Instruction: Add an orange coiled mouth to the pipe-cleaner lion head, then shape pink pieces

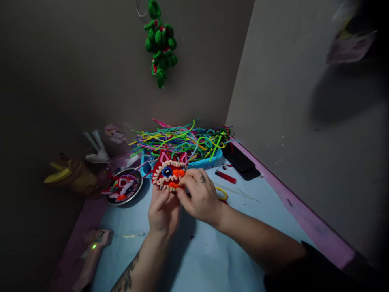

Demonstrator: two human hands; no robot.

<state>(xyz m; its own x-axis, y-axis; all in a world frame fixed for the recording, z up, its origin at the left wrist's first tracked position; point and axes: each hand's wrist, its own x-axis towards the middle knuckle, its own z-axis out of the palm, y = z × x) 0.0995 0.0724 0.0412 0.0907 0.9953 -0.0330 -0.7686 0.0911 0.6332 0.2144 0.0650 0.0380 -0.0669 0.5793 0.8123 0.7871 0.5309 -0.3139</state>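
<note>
A red pipe-cleaner figure (168, 172) with pink ears, a white looped edge, a blue eye and orange parts is held up over the light blue table (194, 251). My left hand (162, 211) grips it from below, fingers closed on its lower edge. My right hand (200, 194) comes in from the right and pinches the orange part at the figure's lower right.
A blue tray (209, 162) heaped with coloured pipe cleaners (182, 140) stands behind. A metal bowl (124, 187) of craft pieces sits at the left, a glue gun (94, 251) near left. A red lighter (225, 177), a black phone (241, 161) and a yellow ring (221, 192) lie right. A green figure (160, 44) hangs on the wall.
</note>
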